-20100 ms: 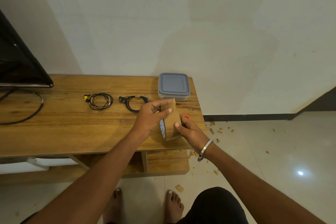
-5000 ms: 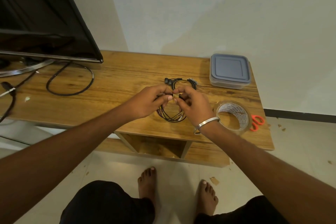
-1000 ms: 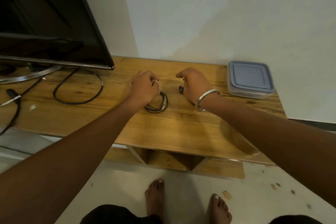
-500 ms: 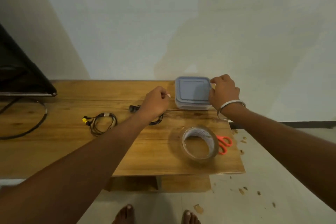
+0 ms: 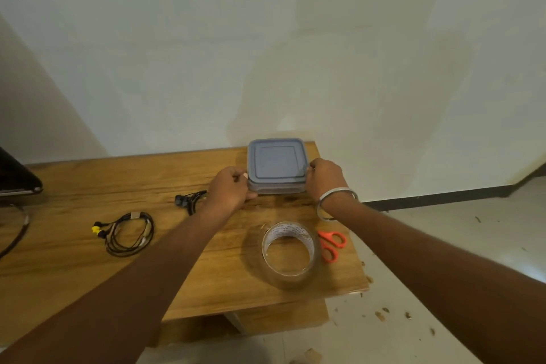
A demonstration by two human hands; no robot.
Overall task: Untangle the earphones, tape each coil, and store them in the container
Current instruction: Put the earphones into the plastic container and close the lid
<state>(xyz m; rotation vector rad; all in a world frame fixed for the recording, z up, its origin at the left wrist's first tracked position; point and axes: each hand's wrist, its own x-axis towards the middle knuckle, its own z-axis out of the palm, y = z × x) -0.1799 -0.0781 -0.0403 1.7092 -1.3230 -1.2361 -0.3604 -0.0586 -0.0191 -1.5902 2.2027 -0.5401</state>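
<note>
A square container (image 5: 276, 165) with a blue-grey lid stands at the back right of the wooden table (image 5: 74, 186), lid on. My left hand (image 5: 229, 189) grips its left side and my right hand (image 5: 325, 176) grips its right side. One coil of black earphones (image 5: 130, 235) with yellow tips and bits of tape lies at the left. A second black earphone coil (image 5: 189, 201) lies just behind my left wrist, partly hidden by it.
A roll of brown tape (image 5: 288, 254) stands near the table's front right, with orange-handled scissors (image 5: 331, 244) beside it at the edge. A TV corner (image 5: 16, 176) and a black cable (image 5: 17, 233) are at the far left. Scraps litter the floor.
My left hand has moved right from above the second coil to the container's left side. My right hand stays on the container's right side. The view has shifted slightly.
</note>
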